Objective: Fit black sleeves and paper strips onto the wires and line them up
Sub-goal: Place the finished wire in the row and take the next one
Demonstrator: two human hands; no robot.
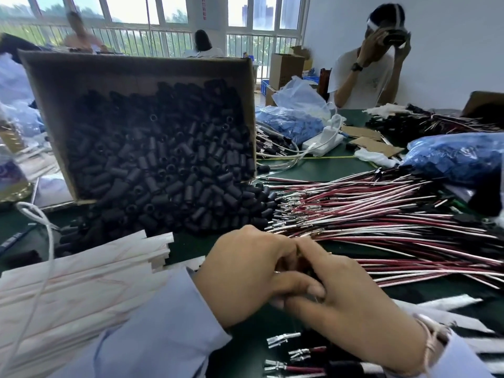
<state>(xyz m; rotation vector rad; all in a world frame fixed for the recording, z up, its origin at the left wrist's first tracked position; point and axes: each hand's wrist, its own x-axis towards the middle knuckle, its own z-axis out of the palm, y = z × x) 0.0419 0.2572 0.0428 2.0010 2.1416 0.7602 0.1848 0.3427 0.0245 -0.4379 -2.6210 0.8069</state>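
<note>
At lower centre, left hand (245, 274) and right hand (349, 298) are joined, both curled, anything held cannot be told.

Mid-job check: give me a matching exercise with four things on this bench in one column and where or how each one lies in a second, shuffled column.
Things:
1. sleeves
2. paper strips
3. wires
4. box

Places or states:
A. fanned out at the right, red and white
B. tipped, open side toward the camera, upper left
C. black heap at centre, spilling onto the table
D. stacked at lower left

Pairs: 1-C, 2-D, 3-A, 4-B
</note>
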